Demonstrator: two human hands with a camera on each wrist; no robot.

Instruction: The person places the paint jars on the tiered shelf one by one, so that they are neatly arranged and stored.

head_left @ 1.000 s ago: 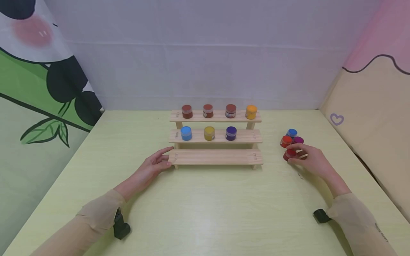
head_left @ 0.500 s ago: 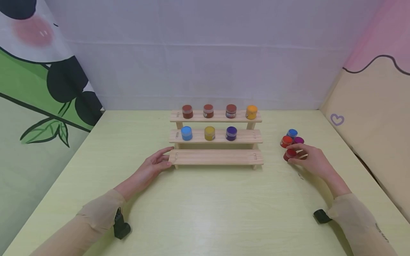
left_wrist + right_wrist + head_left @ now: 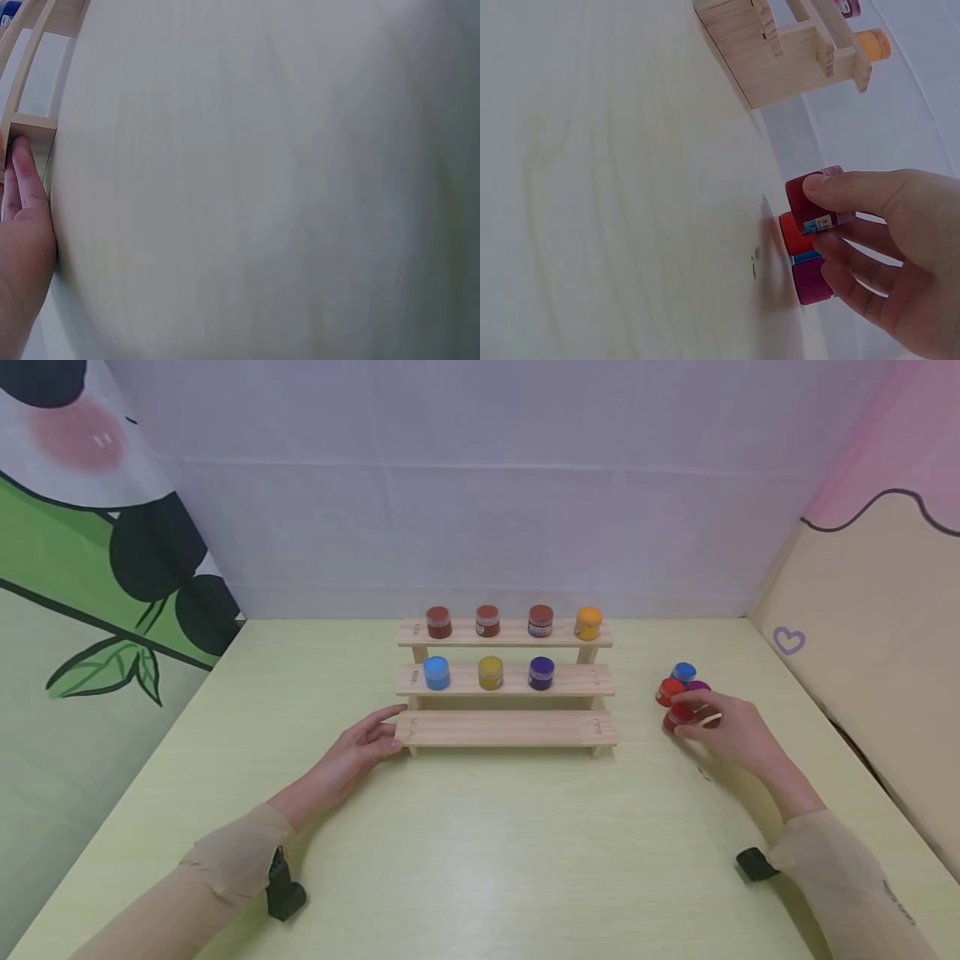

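A three-step wooden rack (image 3: pixel 504 727) stands mid-table. My left hand (image 3: pixel 358 750) holds the left end of its lowest step, thumb at the front corner and fingers toward the back; in the left wrist view the fingertips reach under the board. Off to the right of the rack, my right hand (image 3: pixel 731 727) pinches a dark red paint jar (image 3: pixel 817 199) between thumb and fingers. Close behind that jar are an orange-red jar (image 3: pixel 670 692), a blue jar (image 3: pixel 683 672) and a purple jar (image 3: pixel 811 281), the last partly covered by the hand in the head view.
The top step carries several jars, brownish red ones and an orange-yellow jar (image 3: pixel 588 622). On the middle step sit a light blue jar (image 3: pixel 437 672), a mustard jar (image 3: pixel 491 672) and a dark violet jar (image 3: pixel 541 672). A cloth backdrop (image 3: pixel 495 527) rises behind the table.
The right hand and the dark red jar have shifted very slightly upward in the head view. The left hand and the rack have stayed in place.
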